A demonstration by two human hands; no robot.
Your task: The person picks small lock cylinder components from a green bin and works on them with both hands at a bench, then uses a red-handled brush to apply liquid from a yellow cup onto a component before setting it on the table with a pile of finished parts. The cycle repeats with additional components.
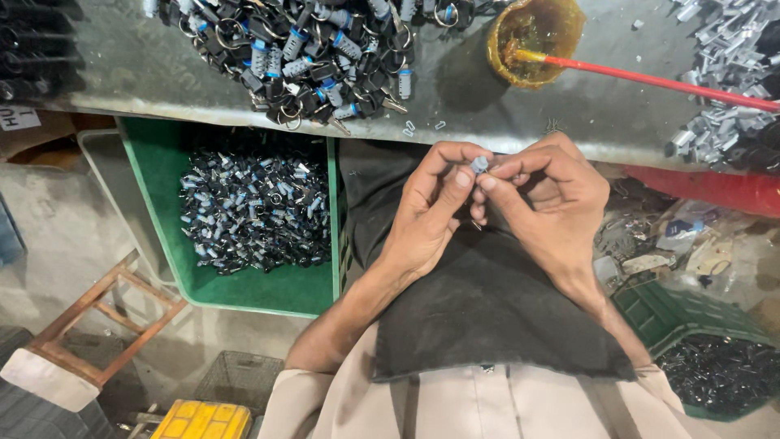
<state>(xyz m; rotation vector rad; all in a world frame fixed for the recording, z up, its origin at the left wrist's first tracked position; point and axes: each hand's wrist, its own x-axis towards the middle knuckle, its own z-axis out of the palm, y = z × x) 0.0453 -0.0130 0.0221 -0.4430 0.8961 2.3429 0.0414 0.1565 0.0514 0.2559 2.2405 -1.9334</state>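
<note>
At frame centre we have our left hand and right hand pinched together on one small grey lock cylinder — fingertips of both closed on it, just below the metal bench edge. The green crate at left centre already holds many such pieces, so we judge the work well along. A large heap of keyed locks at upper centre remains — plenty left.

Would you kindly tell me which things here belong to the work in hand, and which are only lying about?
In hand:
- small grey part, pinched between left hand and right hand
- pile of locks with keys on the bench
- green crate of locks
- pot of amber grease with red brush

Lying about:
- wooden stool
- yellow box
</note>
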